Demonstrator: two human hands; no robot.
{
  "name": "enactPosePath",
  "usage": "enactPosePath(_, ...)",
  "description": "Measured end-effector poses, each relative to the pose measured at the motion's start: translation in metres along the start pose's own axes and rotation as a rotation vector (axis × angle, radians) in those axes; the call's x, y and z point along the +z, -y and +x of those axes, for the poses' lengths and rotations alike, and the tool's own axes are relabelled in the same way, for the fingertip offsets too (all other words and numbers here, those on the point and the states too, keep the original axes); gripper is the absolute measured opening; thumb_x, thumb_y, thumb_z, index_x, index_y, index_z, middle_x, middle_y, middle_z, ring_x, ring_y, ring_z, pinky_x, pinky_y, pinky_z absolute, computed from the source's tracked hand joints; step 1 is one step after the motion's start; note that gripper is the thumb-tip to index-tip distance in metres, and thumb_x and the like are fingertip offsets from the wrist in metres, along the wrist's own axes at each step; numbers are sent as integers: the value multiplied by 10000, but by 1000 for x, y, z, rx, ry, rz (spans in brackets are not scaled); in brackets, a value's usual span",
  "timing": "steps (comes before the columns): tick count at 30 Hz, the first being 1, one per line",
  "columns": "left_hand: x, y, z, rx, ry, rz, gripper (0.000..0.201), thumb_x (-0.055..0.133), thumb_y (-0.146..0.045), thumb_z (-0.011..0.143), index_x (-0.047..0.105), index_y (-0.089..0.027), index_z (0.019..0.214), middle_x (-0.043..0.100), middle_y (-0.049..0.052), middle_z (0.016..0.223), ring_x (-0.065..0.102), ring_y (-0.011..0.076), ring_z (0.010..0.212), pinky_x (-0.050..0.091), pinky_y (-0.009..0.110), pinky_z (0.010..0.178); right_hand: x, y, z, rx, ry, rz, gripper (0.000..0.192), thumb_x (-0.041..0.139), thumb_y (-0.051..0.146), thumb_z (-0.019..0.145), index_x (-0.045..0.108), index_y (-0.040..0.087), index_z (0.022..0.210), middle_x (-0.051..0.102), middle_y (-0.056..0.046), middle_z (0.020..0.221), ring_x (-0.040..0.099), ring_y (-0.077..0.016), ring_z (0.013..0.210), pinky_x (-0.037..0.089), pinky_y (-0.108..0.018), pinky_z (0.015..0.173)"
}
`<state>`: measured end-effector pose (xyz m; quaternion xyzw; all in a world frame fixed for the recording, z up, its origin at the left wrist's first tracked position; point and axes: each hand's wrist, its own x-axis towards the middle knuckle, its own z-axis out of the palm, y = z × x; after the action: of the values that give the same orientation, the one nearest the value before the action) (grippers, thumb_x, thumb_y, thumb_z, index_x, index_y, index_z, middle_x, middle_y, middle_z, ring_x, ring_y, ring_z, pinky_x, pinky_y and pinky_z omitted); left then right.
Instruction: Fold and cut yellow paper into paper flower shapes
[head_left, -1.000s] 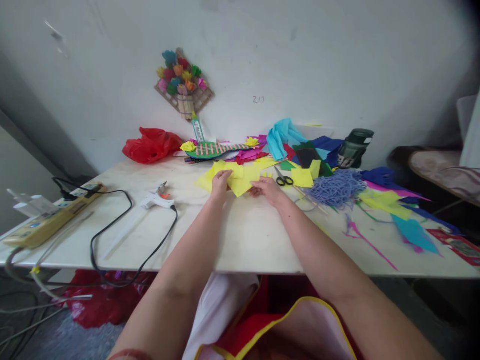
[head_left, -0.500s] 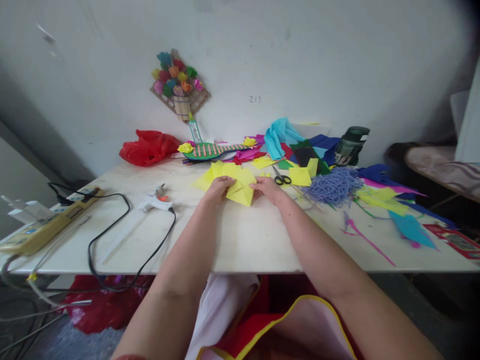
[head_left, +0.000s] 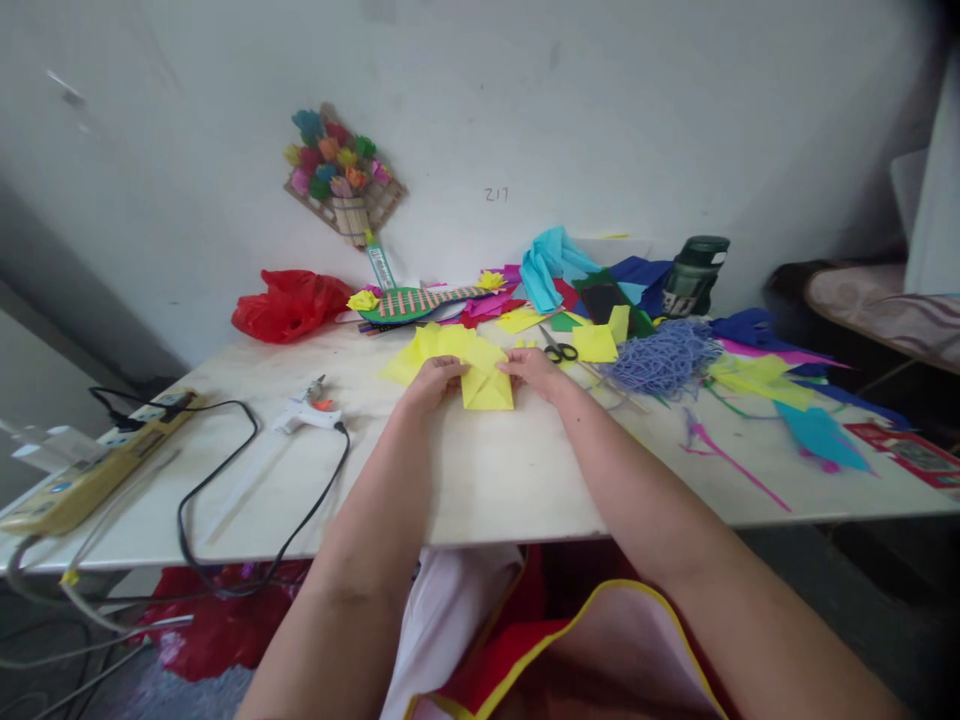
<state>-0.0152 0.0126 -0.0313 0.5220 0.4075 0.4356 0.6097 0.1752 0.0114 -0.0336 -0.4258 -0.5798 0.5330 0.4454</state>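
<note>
Over the middle of the table, a creased piece of yellow paper (head_left: 488, 388) is pinched between my two hands. My left hand (head_left: 441, 379) grips its left edge, fingers closed. On the opposite edge, my right hand (head_left: 534, 370) has thumb and fingers pressed together. Fold lines cross the paper's lower part. More yellow paper (head_left: 415, 350) lies behind my left hand. Black-handled scissors (head_left: 559, 351) rest just beyond my right hand, near a folded yellow piece (head_left: 596, 343).
On the left are a white glue gun (head_left: 309, 412) with a looping black cord and a power strip (head_left: 97, 465). At the back lie a red plastic bag (head_left: 291, 305) and a green craft panel (head_left: 420, 302). Purple shredded strands (head_left: 660, 358) and a dark bottle (head_left: 696, 275) stand right.
The yellow paper has turned between my hands, so its lower edge now lies level instead of pointing down at a corner. Both hands keep hold. The camera view has shifted slightly.
</note>
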Motion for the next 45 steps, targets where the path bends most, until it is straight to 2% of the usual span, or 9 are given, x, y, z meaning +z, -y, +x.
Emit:
enactPosePath(5,1,-3,-3,-21,32,7,228,677,-244,543,482,-141,600,556,5,560,545,93,497,449,218,508,-2,-2,3,-37,-42,13,115,630,231,599,545,165,638,559,40,519,494,-90,460,403,-207,450)
enactPosePath(19,0,-1,-2,-15,23,25,209,670,-240,548,528,-124,647,560,16,569,547,100,489,457,241,514,-2,1,1,-46,-99,-1,93,626,203,600,557,150,635,580,25,548,505,-89,449,393,-202,413)
enactPosePath(24,1,2,1,31,7,9,219,677,-256,542,526,-127,636,547,-4,565,523,76,473,420,205,483,-3,4,-1,-9,-62,22,66,598,178,638,545,144,656,570,25,497,508,-98,414,419,-216,411)
enactPosePath(29,1,4,4,16,2,22,223,684,-254,538,532,-129,640,542,-12,562,511,69,471,402,195,478,-5,5,-2,12,-43,40,16,555,144,677,549,140,663,579,21,509,523,-95,423,431,-210,419)
enactPosePath(33,1,3,2,0,38,18,211,680,-252,544,520,-135,617,535,-11,541,510,78,469,400,202,477,-4,5,-2,8,-58,53,28,550,112,671,558,139,665,587,23,532,512,-86,419,425,-204,414)
enactPosePath(39,1,4,3,29,14,-45,266,674,-193,535,576,-132,775,584,4,611,545,92,516,423,213,512,-2,5,-3,14,-67,93,111,568,86,643,599,131,740,609,15,574,521,-91,441,438,-211,431)
enactPosePath(45,1,5,4,51,-10,-114,264,670,-165,532,579,-130,778,605,13,629,569,111,535,443,229,520,-6,-4,3,-18,-56,171,184,583,89,630,647,135,796,640,-11,641,553,-108,504,453,-224,455)
